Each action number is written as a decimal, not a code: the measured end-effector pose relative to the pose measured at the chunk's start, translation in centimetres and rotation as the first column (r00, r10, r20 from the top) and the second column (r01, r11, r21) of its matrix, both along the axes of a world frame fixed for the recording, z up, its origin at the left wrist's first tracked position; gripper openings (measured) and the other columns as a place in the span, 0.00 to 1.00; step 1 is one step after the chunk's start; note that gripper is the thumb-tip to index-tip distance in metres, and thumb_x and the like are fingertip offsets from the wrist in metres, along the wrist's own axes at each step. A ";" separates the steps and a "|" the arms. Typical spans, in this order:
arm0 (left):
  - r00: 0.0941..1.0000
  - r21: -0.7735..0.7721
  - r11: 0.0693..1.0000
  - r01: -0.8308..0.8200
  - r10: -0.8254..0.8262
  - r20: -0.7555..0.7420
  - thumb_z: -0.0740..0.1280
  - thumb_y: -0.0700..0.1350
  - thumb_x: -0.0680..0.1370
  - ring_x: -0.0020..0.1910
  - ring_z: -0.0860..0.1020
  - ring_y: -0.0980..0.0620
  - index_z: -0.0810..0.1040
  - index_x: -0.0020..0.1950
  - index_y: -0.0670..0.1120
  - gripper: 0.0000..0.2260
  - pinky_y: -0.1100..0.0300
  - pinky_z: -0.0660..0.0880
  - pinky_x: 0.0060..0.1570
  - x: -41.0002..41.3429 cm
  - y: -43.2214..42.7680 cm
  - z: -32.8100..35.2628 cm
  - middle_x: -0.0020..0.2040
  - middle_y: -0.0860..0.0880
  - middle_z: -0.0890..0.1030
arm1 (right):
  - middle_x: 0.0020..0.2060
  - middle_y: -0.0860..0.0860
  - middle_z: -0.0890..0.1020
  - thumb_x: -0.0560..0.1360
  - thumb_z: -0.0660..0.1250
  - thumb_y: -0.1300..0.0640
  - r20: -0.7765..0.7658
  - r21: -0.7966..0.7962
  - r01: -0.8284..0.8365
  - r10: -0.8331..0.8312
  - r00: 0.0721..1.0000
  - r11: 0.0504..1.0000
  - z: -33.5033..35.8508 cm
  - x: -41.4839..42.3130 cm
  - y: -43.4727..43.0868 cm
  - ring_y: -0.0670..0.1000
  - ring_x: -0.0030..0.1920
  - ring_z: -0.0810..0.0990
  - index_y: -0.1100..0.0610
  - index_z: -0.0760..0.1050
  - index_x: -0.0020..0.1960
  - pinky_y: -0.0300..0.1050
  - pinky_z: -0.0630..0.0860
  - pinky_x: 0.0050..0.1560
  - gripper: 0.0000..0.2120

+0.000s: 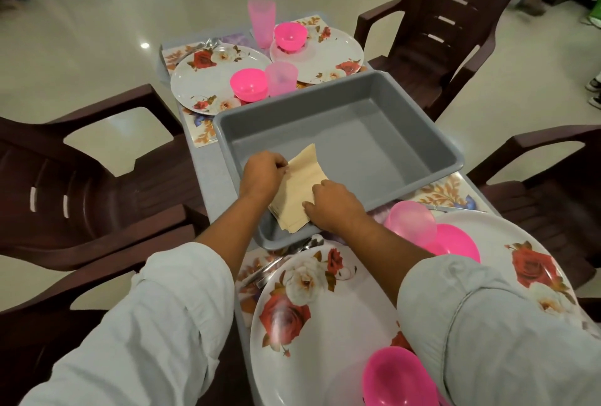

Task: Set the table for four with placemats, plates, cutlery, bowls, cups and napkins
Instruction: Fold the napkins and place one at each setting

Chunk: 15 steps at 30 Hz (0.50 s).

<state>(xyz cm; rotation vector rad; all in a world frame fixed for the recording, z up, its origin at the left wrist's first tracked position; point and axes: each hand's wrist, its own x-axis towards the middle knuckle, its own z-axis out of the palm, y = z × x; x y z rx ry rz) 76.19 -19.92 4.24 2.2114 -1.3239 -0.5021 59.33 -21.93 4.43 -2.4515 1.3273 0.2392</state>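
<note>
Napkins [300, 191] sit as a tan stack in the near-left corner of the grey tray [357, 132], btwn far & near plates [208, 80]. Left hand [261, 173] pinches the top sheet's far-left edge, prob. to peel one off, while right hand [338, 207] clamps the stack's near-right side w/ curled fingers, likely so the rest stays put. Bowls [248, 84] & cups [281, 77] look laid already, so napkins seem the last item.

Matt grey plastic tray [341, 113]; napkins [297, 197] seemingly paper; glossy plates [312, 334].

beige napkins [294, 207] — stacked, in grey tray [357, 145]
</note>
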 end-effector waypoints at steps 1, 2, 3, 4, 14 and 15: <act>1.000 -0.009 1.000 0.014 -0.014 0.012 0.68 0.41 0.80 0.48 0.80 0.51 0.86 0.53 0.47 0.07 0.56 0.77 0.50 0.0 0.4 0.1 0.49 0.50 0.84 | 0.56 0.56 0.78 0.82 0.60 0.45 0.028 -0.013 0.022 -0.022 0.999 1.000 0.1 0.0 0.2 0.58 0.57 0.77 0.59 0.75 0.60 0.54 0.76 0.55 0.18; 0.998 -0.015 0.999 0.042 -0.042 0.040 0.70 0.41 0.79 0.48 0.80 0.51 0.86 0.52 0.47 0.06 0.56 0.78 0.50 -0.1 0.8 0.3 0.48 0.50 0.84 | 0.55 0.56 0.78 0.82 0.62 0.45 0.062 -0.029 0.052 -0.050 0.997 0.998 0.2 0.0 0.3 0.57 0.56 0.78 0.59 0.75 0.59 0.53 0.77 0.54 0.17; 0.993 -0.013 0.996 0.085 -0.083 0.081 0.71 0.42 0.79 0.47 0.80 0.51 0.86 0.50 0.47 0.05 0.55 0.78 0.49 -0.1 1.2 0.4 0.47 0.50 0.83 | 0.55 0.56 0.78 0.81 0.63 0.46 0.100 -0.044 0.090 -0.085 0.991 0.995 0.3 -0.1 0.5 0.57 0.55 0.78 0.59 0.75 0.59 0.52 0.78 0.53 0.16; 0.985 -0.001 0.992 0.130 -0.129 0.119 0.71 0.42 0.78 0.47 0.79 0.50 0.86 0.50 0.47 0.04 0.54 0.79 0.50 -0.2 1.7 0.5 0.47 0.50 0.83 | 0.55 0.56 0.77 0.81 0.65 0.47 0.138 -0.054 0.132 -0.124 0.983 0.990 0.5 -0.1 0.7 0.57 0.55 0.78 0.59 0.74 0.59 0.51 0.78 0.53 0.16; 0.962 0.113 0.963 0.243 -0.254 0.096 0.70 0.38 0.78 0.47 0.79 0.47 0.81 0.49 0.44 0.02 0.58 0.77 0.47 -1.0 4.0 0.3 0.49 0.46 0.82 | 0.60 0.53 0.80 0.80 0.66 0.62 0.461 0.263 0.452 -0.523 0.717 0.852 1.1 -0.9 -0.6 0.54 0.57 0.79 0.54 0.73 0.70 0.43 0.75 0.51 0.18; 0.963 0.110 0.963 0.244 -0.254 0.086 0.70 0.38 0.78 0.47 0.79 0.47 0.81 0.49 0.44 0.02 0.60 0.74 0.46 -1.0 4.1 0.3 0.49 0.46 0.82 | 0.59 0.52 0.81 0.81 0.66 0.61 0.476 0.329 0.470 -0.574 0.667 0.819 1.0 -0.8 -0.8 0.53 0.56 0.80 0.54 0.75 0.67 0.45 0.78 0.54 0.15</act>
